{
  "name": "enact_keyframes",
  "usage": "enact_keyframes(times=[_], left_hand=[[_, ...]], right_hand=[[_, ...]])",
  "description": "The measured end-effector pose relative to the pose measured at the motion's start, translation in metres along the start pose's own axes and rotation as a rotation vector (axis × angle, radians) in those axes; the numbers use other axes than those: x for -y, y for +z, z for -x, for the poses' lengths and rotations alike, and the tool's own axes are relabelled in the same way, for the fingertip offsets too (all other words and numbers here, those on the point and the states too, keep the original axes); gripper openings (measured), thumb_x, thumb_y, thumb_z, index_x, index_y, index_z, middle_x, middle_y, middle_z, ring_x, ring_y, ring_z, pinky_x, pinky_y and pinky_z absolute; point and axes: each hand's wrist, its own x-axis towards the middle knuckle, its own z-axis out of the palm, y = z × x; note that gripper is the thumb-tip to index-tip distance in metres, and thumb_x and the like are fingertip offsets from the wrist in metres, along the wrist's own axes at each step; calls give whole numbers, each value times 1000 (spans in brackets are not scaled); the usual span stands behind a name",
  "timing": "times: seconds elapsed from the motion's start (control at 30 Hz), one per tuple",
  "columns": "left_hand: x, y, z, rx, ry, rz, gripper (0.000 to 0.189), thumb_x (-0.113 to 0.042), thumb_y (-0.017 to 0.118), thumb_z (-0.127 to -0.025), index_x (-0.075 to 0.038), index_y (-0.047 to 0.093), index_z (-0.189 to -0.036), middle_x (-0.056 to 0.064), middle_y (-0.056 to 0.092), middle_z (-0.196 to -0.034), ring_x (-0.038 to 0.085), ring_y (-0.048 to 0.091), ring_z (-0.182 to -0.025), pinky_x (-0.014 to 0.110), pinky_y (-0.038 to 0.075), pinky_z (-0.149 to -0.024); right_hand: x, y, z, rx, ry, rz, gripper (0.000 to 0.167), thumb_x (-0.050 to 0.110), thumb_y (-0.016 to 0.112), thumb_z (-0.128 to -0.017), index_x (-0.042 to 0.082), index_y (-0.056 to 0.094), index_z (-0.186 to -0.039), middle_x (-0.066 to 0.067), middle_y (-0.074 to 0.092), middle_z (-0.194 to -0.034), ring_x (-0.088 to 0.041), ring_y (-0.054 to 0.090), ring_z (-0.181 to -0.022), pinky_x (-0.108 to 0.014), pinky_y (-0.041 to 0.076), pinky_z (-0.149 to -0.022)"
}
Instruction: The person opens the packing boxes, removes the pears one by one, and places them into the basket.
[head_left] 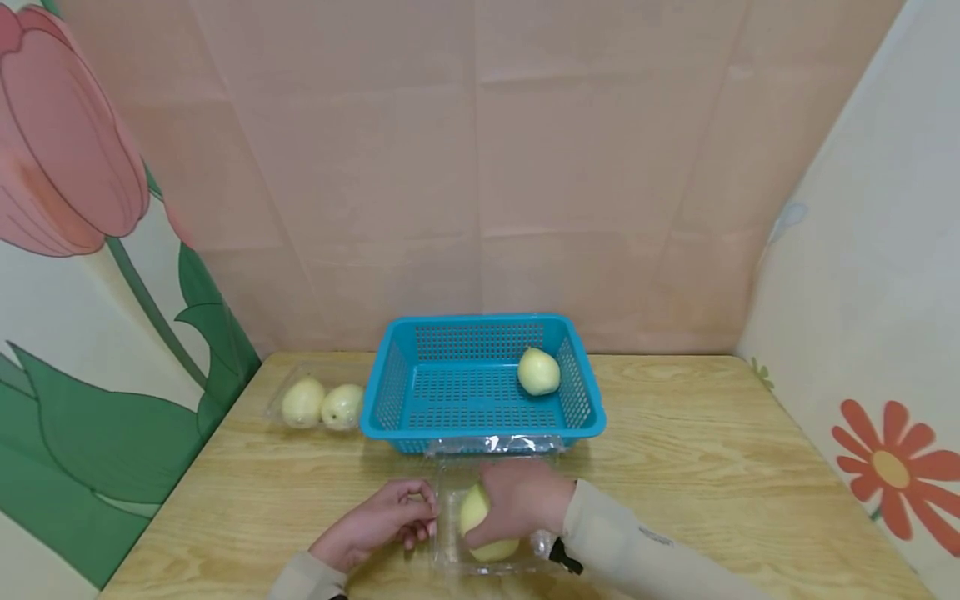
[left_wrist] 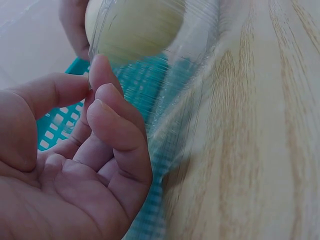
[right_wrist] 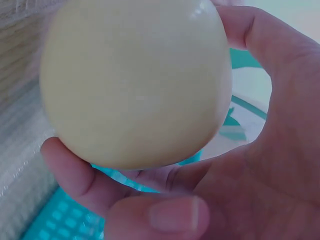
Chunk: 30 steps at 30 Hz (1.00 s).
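In the head view my right hand point(head_left: 521, 504) grips a pale yellow pear-like fruit point(head_left: 474, 512) over a clear plastic clamshell box point(head_left: 450, 558). Up close, the fruit point(right_wrist: 137, 85) is smooth and round, with my thumb and fingers curled around its sides. My left hand point(head_left: 390, 517) is at the box's left side. Thumb and forefinger pinch the thin edge of the clear plastic point(left_wrist: 95, 62) in the left wrist view, the other fingers curled. Whether the fruit touches the box's bottom, I cannot tell.
Behind the box stands a blue perforated basket point(head_left: 408, 425), one similar fruit point(head_left: 538, 372) inside at the right. The box's lid point(head_left: 495, 444) leans against its front. Left of the basket, another clear box point(head_left: 277, 400) holds two fruits point(head_left: 303, 403). Everything stands on a wooden table point(head_left: 697, 467).
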Motion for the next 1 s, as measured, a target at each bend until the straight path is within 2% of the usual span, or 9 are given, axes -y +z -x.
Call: enact_keyframes(times=[0.3,0.57,0.77,0.87,1.0], left_hand=[[-1,-1,0,0,4,-1,5,-10,59,-95,-7,55,-92,0,66,-78,8,55,-65,19,45,-53],[-1,-1,2,0,19,-11,6,-9,59,-95,-6,55,-94,1,66,-79,9,54,-65,19,45,-53],[0,-1,1,4,15,-7,6,-10,59,-96,-7,55,-93,1,66,-79,8,54,-65,20,45,-54],[1,-1,0,8,13,-3,5,-9,59,-96,-7,55,-93,1,66,-78,8,54,-64,19,45,-53],[2,-1,0,8,13,-1,5,-9,58,-96,-8,56,-92,0,66,-78,8,54,-63,19,45,-53]], right_hand=[[-10,-17,16,-40,-19,19,65,59,76,-64,12,60,-105,9,53,-71,-11,50,-60,-30,42,-51],[-20,-26,34,-93,-46,45,61,60,75,-64,15,59,-102,11,53,-74,-10,49,-65,-30,40,-54],[-34,-26,47,-133,-130,27,58,61,77,-66,18,59,-101,15,52,-74,-6,47,-65,-26,38,-55],[-42,-25,53,-157,-165,16,61,61,77,-66,17,60,-104,16,54,-75,-4,47,-65,-24,38,-55],[-51,-25,59,-153,-161,-25,63,60,79,-66,17,60,-109,16,55,-78,-2,47,-66,-23,40,-53]])
